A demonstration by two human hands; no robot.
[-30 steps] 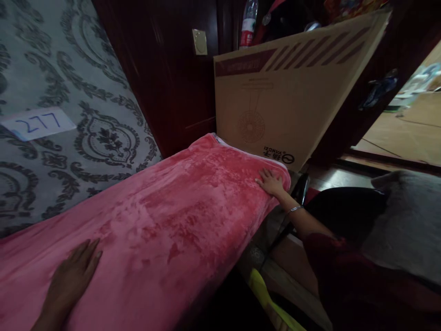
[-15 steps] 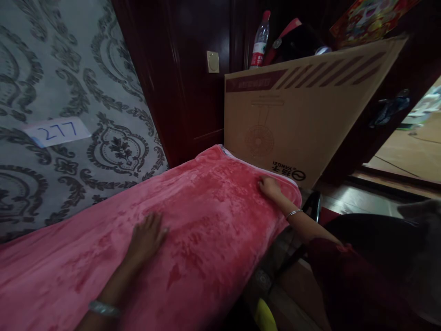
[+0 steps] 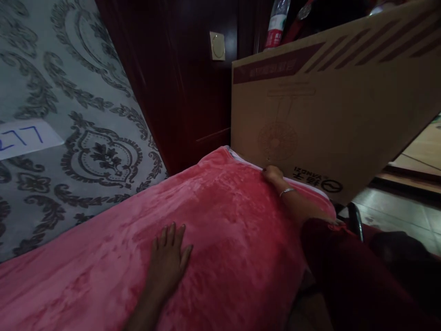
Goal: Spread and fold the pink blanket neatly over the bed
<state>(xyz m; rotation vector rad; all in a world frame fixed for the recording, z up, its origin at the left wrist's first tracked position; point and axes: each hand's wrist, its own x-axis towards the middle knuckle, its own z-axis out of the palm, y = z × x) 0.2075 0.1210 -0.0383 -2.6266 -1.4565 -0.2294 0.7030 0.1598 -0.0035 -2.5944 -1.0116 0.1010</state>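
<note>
A plush pink blanket (image 3: 213, 220) with a pale trim along its far edge covers a raised surface in front of me. My left hand (image 3: 169, 257) lies palm down on it, with the fingers stretched and slightly spread. At the far edge, beside the trim, my right hand (image 3: 273, 176) is closed on the blanket; its fingertips are partly hidden. A bracelet (image 3: 287, 191) circles my right wrist.
Just beyond the blanket's far edge stands a large cardboard box (image 3: 344, 115). A plastic bottle (image 3: 275, 30) shows above its rim. Patterned wallpaper (image 3: 106, 151) with a number label (image 3: 27, 138) runs along the left, next to a dark red wooden panel (image 3: 186, 101).
The view has moved closer to the box. My left hand has slid forward and right over the blanket, its fingers now more spread. My right hand has shifted to the trimmed edge.
</note>
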